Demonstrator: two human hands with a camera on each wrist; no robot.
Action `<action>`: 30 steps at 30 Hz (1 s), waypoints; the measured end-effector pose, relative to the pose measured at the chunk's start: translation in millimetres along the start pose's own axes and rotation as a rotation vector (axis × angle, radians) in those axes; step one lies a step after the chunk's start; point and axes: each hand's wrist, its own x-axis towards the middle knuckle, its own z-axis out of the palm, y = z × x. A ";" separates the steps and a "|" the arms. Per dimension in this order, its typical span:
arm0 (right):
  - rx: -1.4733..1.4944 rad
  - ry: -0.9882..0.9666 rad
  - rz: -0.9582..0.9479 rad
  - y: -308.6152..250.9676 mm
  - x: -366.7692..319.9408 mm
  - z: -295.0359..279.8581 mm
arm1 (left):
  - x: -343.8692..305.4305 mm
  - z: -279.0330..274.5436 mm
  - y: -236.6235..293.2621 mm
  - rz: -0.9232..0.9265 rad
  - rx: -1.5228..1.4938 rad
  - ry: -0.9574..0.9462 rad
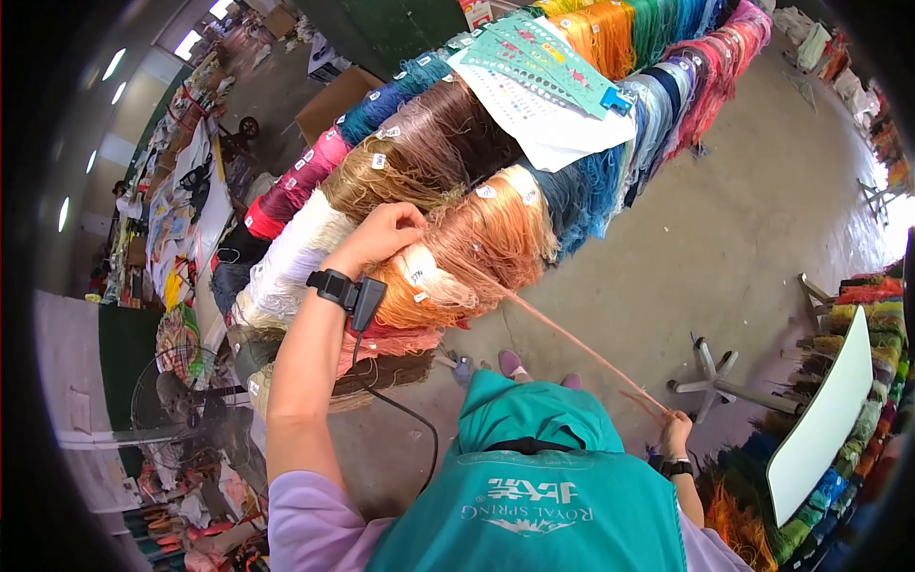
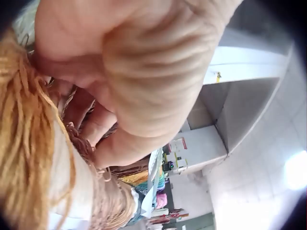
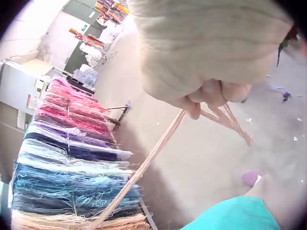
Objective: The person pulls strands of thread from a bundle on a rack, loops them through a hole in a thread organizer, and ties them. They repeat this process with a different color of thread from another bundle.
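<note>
My right hand [image 1: 676,434] is drawn out to the side, its curled fingers gripping a pinkish-tan bundle of thread [image 1: 581,347]. From that fist the thread runs taut back to the hanging skeins [image 1: 486,234], and loose ends [image 3: 235,125] dangle below the fingers in the right wrist view. My left hand [image 1: 386,234] is at the top of the rack, where its bent fingers dig into the brown skeins. In the left wrist view, thumb and fingertips [image 2: 103,155] pinch brown strands [image 2: 81,143], right beside golden-orange thread [image 2: 24,134].
White sheets and a green patterned card [image 1: 538,67] with a blue clip [image 1: 616,100] lie on the rack. Blue and pink skeins [image 3: 72,182] hang along its side. A chair base [image 1: 710,377] and a second thread rack with a white board [image 1: 824,419] stand at the right.
</note>
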 end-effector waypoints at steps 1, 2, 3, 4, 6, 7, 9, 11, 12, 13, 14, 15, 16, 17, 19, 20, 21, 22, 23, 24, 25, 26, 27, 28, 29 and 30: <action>-0.025 -0.005 0.002 0.3 3.7 -0.3 | 1.7 3.8 -5.1 0.024 0.088 0.103; -0.049 -0.011 0.004 0.9 6.4 -0.7 | 4.0 8.9 -10.1 0.049 0.176 0.205; -0.069 -0.012 -0.011 -1.5 5.2 -0.1 | 5.3 13.3 -12.6 0.071 0.264 0.306; -0.088 -0.013 -0.025 -10.2 -0.5 2.9 | 5.3 16.1 -9.0 0.047 0.322 0.334; -0.143 0.010 -0.070 -13.8 -6.0 3.3 | 7.0 21.1 -1.0 0.005 0.435 0.386; -0.179 0.033 -0.102 -3.1 -1.5 2.3 | 11.4 20.8 -2.9 0.030 0.483 0.364; -0.224 0.059 -0.118 11.4 1.8 -1.4 | 18.9 21.7 -4.2 0.050 0.530 0.329; -0.236 0.061 -0.087 19.4 2.8 -1.6 | 19.5 21.0 -4.1 0.042 0.547 0.309; -0.195 0.064 -0.075 21.8 -1.8 -1.6 | 19.5 20.7 -2.0 0.026 0.538 0.301; -0.155 0.072 -0.060 27.6 -10.9 -3.3 | 20.5 22.0 -0.9 0.013 0.527 0.288; -0.116 0.083 -0.043 33.3 -20.0 -5.5 | 21.5 23.6 -2.1 0.010 0.517 0.292; -0.170 0.116 -0.006 27.4 -29.5 -4.7 | 22.6 23.9 -3.1 0.008 0.507 0.300; -0.178 0.112 0.000 39.0 -25.7 -8.6 | 22.1 24.7 -4.0 0.004 0.498 0.309; -0.186 0.106 0.005 49.0 -25.2 -9.8 | 21.1 25.3 -4.7 0.002 0.486 0.302; -0.169 0.099 0.020 61.8 -25.5 -15.5 | 20.0 23.9 -1.3 -0.001 0.463 0.295; -0.144 0.100 0.033 67.5 -26.1 -17.9 | 20.5 22.8 -2.6 0.024 0.463 0.296; -0.119 0.102 0.046 66.4 -29.0 -17.3 | 21.8 22.1 -4.3 0.050 0.463 0.295; -0.111 0.102 0.059 65.4 -29.9 -19.2 | 21.4 24.2 -6.5 0.073 0.459 0.295; -0.104 0.098 0.072 63.6 -31.1 -20.4 | 19.9 25.6 -7.9 0.065 0.456 0.297; -0.094 0.094 0.085 59.8 -32.9 -19.0 | 19.5 25.8 -7.7 0.059 0.455 0.302; -0.026 0.118 0.091 66.4 -27.0 -21.7 | 20.0 25.6 -7.6 0.055 0.452 0.309; 0.042 0.143 0.099 74.6 -23.4 -25.6 | 19.9 25.4 -8.2 0.024 0.450 0.317; 0.111 0.168 0.109 81.1 -24.9 -29.1 | 19.8 24.7 -8.5 -0.006 0.449 0.324; 0.048 0.164 0.133 86.0 -29.8 -40.2 | 19.8 23.6 -8.0 -0.035 0.449 0.331; -0.007 0.159 0.153 78.3 -37.7 -47.9 | 24.5 18.6 -6.4 -0.002 0.465 0.316; -0.066 0.159 0.179 67.9 -50.2 -52.0 | 29.4 17.2 -6.4 0.031 0.477 0.294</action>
